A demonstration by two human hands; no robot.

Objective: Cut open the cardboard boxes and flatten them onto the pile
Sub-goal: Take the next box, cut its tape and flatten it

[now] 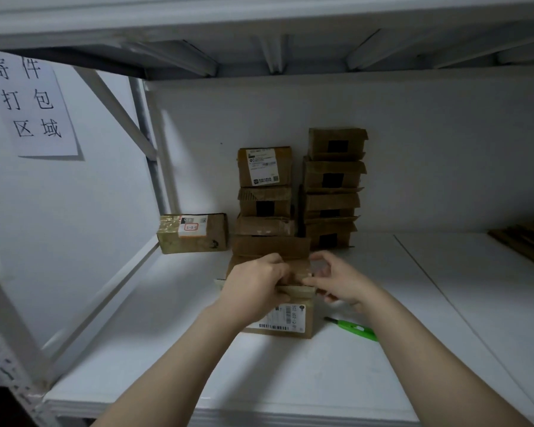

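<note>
Since the head view is the only one, everything rests on it: the box [308, 322] in hand stands on the white shelf [290, 374], just in front of the person, label facing them, with its top directly under both hands. The left hand [253, 288] has its fingers curled over the top flap from the left. The right hand [336, 280] meets it from the right, thumb and curled fingers pinching at the same top edge, on tape or on cardboard I cannot tell. The green cutter [353, 328] lies on the shelf just right of the box, its length running left to right with the dark tip toward the box. It is nearer the right hand, and nobody holds it. The hands hide the box's inside. Behind stand two stacks of boxes [333, 186], contents unseen, and what looks like the flat pile [524, 241] lies far right.
</note>
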